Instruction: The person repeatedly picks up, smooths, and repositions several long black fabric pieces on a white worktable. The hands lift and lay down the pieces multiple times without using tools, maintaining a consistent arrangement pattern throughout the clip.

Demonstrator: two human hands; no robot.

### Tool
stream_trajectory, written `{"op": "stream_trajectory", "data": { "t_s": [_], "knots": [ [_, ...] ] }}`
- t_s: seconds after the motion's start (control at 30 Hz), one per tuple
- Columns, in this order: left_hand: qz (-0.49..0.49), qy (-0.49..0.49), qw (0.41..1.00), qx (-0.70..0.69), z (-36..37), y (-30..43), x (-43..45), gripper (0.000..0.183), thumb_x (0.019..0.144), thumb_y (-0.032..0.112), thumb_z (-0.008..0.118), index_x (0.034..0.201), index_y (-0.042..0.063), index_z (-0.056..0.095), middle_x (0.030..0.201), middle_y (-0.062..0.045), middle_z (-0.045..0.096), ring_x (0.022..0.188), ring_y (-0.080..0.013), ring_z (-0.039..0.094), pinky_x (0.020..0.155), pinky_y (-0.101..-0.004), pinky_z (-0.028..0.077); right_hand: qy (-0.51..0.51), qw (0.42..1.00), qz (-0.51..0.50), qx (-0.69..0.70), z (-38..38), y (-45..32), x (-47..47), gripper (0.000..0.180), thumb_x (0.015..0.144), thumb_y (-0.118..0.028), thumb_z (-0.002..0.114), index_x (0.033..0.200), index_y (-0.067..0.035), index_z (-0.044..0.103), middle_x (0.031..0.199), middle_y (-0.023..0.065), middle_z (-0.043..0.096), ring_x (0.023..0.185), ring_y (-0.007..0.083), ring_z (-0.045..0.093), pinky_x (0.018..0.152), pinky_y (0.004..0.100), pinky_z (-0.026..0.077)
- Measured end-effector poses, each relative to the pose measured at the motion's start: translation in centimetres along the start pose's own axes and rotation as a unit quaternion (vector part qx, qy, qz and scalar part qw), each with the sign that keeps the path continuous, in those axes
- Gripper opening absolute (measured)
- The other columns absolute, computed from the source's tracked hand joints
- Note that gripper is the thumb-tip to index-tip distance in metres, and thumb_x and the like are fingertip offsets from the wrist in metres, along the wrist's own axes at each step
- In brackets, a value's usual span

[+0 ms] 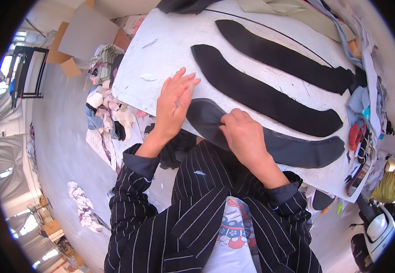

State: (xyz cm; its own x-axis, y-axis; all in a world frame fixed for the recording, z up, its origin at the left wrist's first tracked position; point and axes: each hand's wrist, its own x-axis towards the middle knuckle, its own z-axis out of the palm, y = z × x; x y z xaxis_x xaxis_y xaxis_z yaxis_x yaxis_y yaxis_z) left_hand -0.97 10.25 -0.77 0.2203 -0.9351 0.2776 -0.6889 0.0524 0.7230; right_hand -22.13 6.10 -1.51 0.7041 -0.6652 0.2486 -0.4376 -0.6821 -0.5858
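A curved dark grey fabric piece (299, 150) lies along the near edge of the white table. My right hand (245, 136) pinches this piece near its left part, with the fingers bunched on the cloth. Raised just beyond the piece's left end is my left hand (177, 102), its fingers apart and nothing seen in it; whether it touches the cloth edge is unclear. Past the grey piece lies a curved black fabric piece (262, 92). A second black fabric piece (279, 54) lies farther back, its right end against a bunched dark cloth.
The white table (142, 65) has heaped fabric along its back and right edges. A red roll (357, 134) and a phone-like object (356, 182) lie at the right. Fabric scraps (110, 105) and a cardboard box (59, 44) stand left. A twisted cloth (83, 206) lies on the floor.
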Motion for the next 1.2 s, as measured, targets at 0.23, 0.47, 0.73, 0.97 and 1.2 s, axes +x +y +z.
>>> {"op": "stream_trajectory", "data": {
  "t_s": [0.23,0.47,0.73,0.97,1.2],
  "knots": [
    [0.053,-0.083,0.973,0.208,1.6,-0.6,-3.8,0.044,0.100,0.030,0.048,0.142,0.017,0.052,0.155,-0.012,0.037,0.147,-0.0336,0.025,0.117,-0.0598,0.006,0.001,1.000,0.003,0.006,-0.4,0.3,0.3,0.001,0.082,-0.004,0.059,0.082,-0.003,0.059,0.080,0.0120,0.058,0.078,0.0307,0.063,0.064,0.0412,0.052],
    [0.028,-0.093,0.956,0.278,1.9,-0.4,-3.8,0.048,0.098,0.026,0.047,0.146,0.019,0.048,0.159,-0.013,0.029,0.148,-0.0334,0.022,0.117,-0.0588,0.008,0.056,0.964,0.163,0.204,-4.1,1.6,0.2,0.007,0.085,-0.004,0.066,0.092,-0.003,0.063,0.082,0.0111,0.065,0.071,0.0280,0.065,0.063,0.0337,0.050],
    [0.035,-0.093,0.955,0.279,1.7,-0.6,-3.7,0.049,0.099,0.026,0.046,0.147,0.018,0.046,0.159,-0.013,0.028,0.148,-0.0332,0.023,0.118,-0.0575,0.008,0.005,1.000,-0.013,0.002,-1.1,-0.1,0.5,0.022,0.076,-0.013,0.076,0.092,-0.005,0.064,0.085,0.0078,0.061,0.081,0.0271,0.063,0.066,0.0369,0.051],
    [0.030,-0.077,0.958,0.274,2.0,-0.6,-3.7,0.047,0.100,0.028,0.045,0.146,0.018,0.048,0.159,-0.011,0.030,0.148,-0.0311,0.024,0.118,-0.0566,0.009,0.012,1.000,-0.012,0.002,-0.2,0.6,0.0,0.003,0.079,-0.005,0.062,0.081,-0.004,0.059,0.081,0.0111,0.055,0.081,0.0294,0.062,0.065,0.0406,0.052],
    [0.023,-0.068,0.958,0.276,2.2,-0.4,-3.7,0.047,0.099,0.026,0.046,0.145,0.019,0.049,0.158,-0.010,0.032,0.148,-0.0307,0.025,0.118,-0.0560,0.010,0.077,0.987,0.045,0.132,-1.7,1.6,0.0,0.002,0.085,-0.002,0.065,0.086,-0.002,0.066,0.080,0.0098,0.065,0.070,0.0288,0.064,0.061,0.0360,0.048]
  ]
}}
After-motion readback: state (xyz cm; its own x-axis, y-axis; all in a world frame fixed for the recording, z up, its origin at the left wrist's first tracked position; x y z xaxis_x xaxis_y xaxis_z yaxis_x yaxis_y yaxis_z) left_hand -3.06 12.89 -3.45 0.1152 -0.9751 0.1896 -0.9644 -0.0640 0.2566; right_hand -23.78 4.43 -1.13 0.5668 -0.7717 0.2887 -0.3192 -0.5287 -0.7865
